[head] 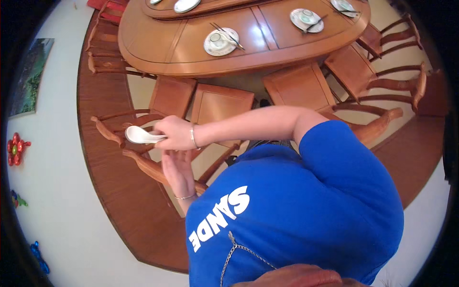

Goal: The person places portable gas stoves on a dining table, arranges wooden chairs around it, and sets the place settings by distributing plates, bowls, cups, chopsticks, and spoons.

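Observation:
My right hand (174, 132) reaches across my body to the left and grips the handle of a white ceramic soup spoon (137, 135). The spoon's bowl points left; a second rim or handle edge shows along it, but I cannot tell whether several are nested. Just below that hand is my left hand (179, 172), palm showing and fingers extended, with nothing visible in it. Its fingertips are partly hidden behind the right hand. On the wooden dining table (150, 53) lie place settings, the nearest with a plate (211, 50), a small glass or cup (216, 39) and dark chopsticks (231, 40).
Wooden chairs stand around the table, with one chair back (150, 166) close below my hands and another chair (299, 88) to the right. A raised round turntable (222, 9) sits on the table. The white wall (61, 143) at left bears a picture (32, 79) and balloon decorations.

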`<state>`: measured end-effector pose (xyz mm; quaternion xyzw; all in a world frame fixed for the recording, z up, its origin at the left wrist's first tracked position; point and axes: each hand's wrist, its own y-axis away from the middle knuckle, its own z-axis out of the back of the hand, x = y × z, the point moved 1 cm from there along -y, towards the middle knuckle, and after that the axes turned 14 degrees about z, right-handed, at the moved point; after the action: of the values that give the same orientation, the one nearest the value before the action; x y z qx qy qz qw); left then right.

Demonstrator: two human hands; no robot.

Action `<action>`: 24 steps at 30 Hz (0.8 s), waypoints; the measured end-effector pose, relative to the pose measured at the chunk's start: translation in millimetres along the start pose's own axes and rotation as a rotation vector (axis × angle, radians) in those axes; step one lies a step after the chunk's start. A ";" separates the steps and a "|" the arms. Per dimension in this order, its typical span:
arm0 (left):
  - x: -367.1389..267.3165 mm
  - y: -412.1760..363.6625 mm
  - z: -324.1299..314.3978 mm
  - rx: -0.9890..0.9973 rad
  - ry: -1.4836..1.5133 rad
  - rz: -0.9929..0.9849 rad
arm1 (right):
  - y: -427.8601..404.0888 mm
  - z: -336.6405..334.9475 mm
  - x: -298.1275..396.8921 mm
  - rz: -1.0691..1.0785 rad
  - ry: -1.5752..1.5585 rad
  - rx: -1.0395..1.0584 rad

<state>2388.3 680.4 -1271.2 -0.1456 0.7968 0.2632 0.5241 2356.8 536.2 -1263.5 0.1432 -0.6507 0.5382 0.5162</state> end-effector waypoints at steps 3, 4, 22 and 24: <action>-11.7 6.5 -14.0 0.117 0.132 -0.033 | 7.2 0.5 32.9 0.085 0.103 0.007; -12.8 6.1 -20.4 0.181 0.198 -0.035 | 16.7 11.6 49.2 0.020 0.175 0.051; 67.2 43.7 -219.4 0.555 0.077 0.347 | 243.7 146.0 151.4 0.004 0.580 -0.601; 85.4 53.8 -249.9 0.560 0.069 0.362 | 272.5 169.3 166.1 -0.075 0.586 -0.640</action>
<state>2136.5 585.2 -1256.8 0.1391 0.8684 0.1179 0.4612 1996.2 557.5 -1257.9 -0.1593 -0.6050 0.3080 0.7167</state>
